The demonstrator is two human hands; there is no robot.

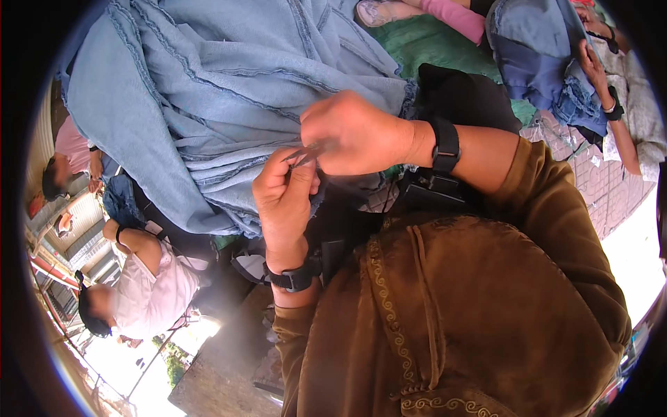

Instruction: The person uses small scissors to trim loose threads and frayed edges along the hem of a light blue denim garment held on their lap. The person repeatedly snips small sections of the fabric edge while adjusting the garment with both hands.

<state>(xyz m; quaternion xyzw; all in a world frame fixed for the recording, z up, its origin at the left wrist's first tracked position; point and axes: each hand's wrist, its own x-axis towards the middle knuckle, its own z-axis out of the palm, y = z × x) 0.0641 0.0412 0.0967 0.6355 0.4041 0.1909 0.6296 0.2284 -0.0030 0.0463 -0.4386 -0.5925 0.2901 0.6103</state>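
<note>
In front of my chest my two hands meet over a heap of light blue denim cloth [236,90]. My right hand [365,135] is closed around a small pair of dark thread snips [304,153], whose narrow blades point left. My left hand [285,198] is closed, thumb and fingers pinched together right at the blades. Whatever sits between those left fingertips is too small or hidden to make out. The snips' handle is covered by my right fingers and slightly blurred. Frayed seams run along the denim, which lies beyond and left of my hands.
At the upper right, another person's hand [593,66] is by blue denim pieces [535,48]. A green sheet [445,48] lies beyond the heap. Two people in pink tops, one a seated person [156,285], are on the left. Brick paving [611,187] shows at right.
</note>
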